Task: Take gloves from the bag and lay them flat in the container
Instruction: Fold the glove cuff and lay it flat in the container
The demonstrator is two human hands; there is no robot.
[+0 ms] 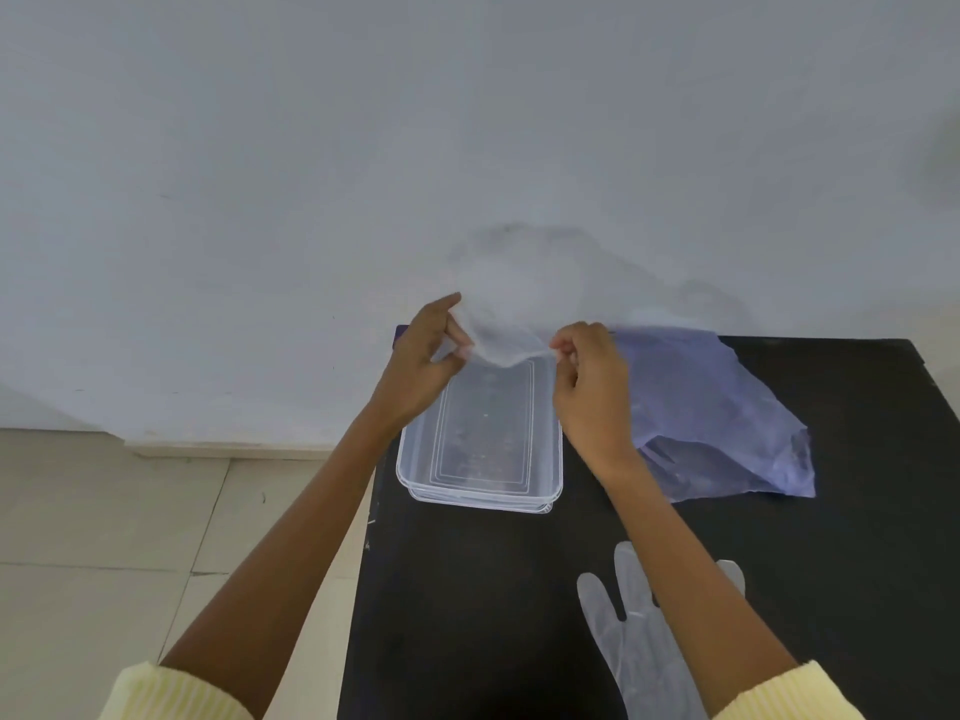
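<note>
A thin clear plastic glove (pixel 511 298) hangs in the air above the far end of the clear rectangular container (pixel 415 475), blurred against the wall. My left hand (pixel 421 361) pinches its left lower edge and my right hand (pixel 592 387) pinches its right lower edge. The container stands on the black table and looks empty. The pale purple plastic bag (pixel 722 413) lies crumpled to the right of the container. A second clear glove (pixel 639 636) lies flat on the table near me, partly under my right forearm.
The black table (pixel 467 589) ends at its left edge beside the container; beyond it is a tiled floor (pixel 130 537). A pale wall (pixel 311 174) rises right behind the table.
</note>
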